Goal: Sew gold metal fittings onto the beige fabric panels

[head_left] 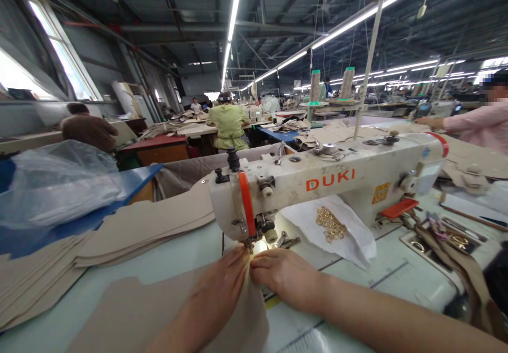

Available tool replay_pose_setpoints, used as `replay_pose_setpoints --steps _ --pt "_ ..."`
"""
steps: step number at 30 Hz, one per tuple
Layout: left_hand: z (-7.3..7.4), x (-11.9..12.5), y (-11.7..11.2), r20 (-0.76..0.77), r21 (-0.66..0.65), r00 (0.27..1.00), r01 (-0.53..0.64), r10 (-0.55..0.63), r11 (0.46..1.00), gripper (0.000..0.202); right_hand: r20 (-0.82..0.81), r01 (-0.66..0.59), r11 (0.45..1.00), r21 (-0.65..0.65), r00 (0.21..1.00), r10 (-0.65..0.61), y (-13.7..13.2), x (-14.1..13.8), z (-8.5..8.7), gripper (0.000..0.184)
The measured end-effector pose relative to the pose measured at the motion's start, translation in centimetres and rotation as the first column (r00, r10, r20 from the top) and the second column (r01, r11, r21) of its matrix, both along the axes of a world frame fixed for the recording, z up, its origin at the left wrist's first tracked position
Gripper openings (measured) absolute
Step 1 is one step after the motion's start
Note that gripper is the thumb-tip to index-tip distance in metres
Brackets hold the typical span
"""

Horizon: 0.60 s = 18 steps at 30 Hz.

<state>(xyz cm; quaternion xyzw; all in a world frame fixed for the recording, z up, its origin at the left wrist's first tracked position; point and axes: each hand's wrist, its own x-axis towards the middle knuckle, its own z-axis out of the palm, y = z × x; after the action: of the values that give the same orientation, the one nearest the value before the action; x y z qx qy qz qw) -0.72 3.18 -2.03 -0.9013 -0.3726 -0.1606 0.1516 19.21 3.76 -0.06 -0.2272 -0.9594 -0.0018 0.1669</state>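
Sewing table [174,255]: showed a bare strip between the beige panel [130,310] and the panel stack [146,218]; drifting left, the panel could have snagged there.
Sewing machine [301,183]: stood over the panel's far end, leaving little finger room.
Beige panel: lay beneath the left hand [222,284], reaching the presser foot [249,246]; uneven pressure might have skewed it.
Hands: left outstretched, right [283,276] curled, both beside the foot; pinching couldn't be told; creeping forward risked a needle strike.
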Motion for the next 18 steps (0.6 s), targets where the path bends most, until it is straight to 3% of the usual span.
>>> replay_pose_setpoints --steps 7,13,18 --pt "-0.04 -0.05 -0.22 0.003 -0.053 0.999 -0.035 0.035 0.998 0.037 0.015 0.006 1.0 -0.007 1.0 -0.006 -0.14 -0.07 0.03 0.012" --pt "0.68 0.58 -0.15 0.139 -0.119 0.988 -0.045 0.062 0.992 0.034 -0.036 -0.008 1.0 -0.02 0.999 0.007 0.18 -0.11 -0.61 0.011" --pt "0.48 0.28 -0.69 0.155 -0.115 0.984 -0.073 0.091 0.991 0.032 -0.039 -0.033 0.999 -0.022 0.999 0.032 0.08 -0.16 -0.57 0.012"
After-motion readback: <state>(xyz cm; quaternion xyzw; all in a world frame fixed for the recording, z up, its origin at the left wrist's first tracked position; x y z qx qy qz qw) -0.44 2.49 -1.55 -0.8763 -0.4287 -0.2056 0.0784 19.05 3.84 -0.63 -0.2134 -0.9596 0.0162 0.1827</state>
